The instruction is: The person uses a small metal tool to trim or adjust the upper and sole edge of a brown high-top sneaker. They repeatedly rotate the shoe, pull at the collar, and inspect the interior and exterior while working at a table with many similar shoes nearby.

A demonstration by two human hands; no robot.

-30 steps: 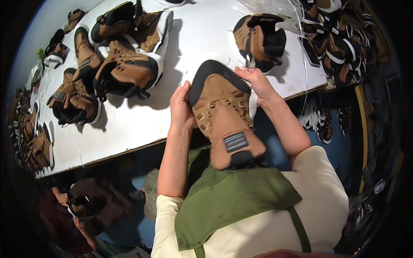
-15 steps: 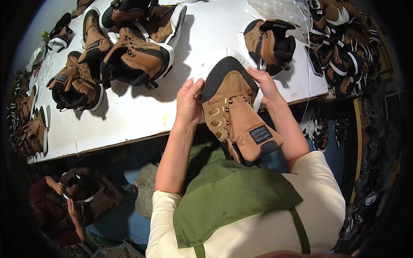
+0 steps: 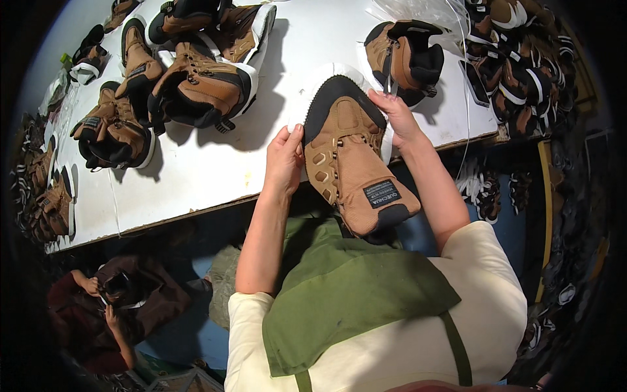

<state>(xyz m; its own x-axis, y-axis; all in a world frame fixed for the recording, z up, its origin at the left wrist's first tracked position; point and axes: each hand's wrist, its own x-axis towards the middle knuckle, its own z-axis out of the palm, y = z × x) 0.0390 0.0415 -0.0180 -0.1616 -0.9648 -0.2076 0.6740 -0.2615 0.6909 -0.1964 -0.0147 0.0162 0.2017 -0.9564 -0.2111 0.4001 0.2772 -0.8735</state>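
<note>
A brown and black hiking boot (image 3: 353, 153) is held between my two hands, its toe pointing away from me and its tongue hanging toward my green apron. My left hand (image 3: 285, 157) grips the white sole edge on the left side. On the opposite side, my right hand (image 3: 397, 119) pinches the edge near the toe, thumb on top. The fingers under the sole are hidden. Beyond my right hand, another brown boot (image 3: 405, 59) stands on the white table (image 3: 215, 173).
Several brown boots (image 3: 199, 85) crowd the table's left side. Clear plastic wrap (image 3: 418, 13) lies at the back, near a dark phone-like slab (image 3: 475, 83). Piled shoes (image 3: 522, 72) fill the right. At lower left, a co-worker's hands (image 3: 101, 294) hold a dark shoe.
The boot has turned slightly, its tongue end swinging left and its toe moving a little farther away. Both my hands keep hold of it. The view has shifted slightly.
</note>
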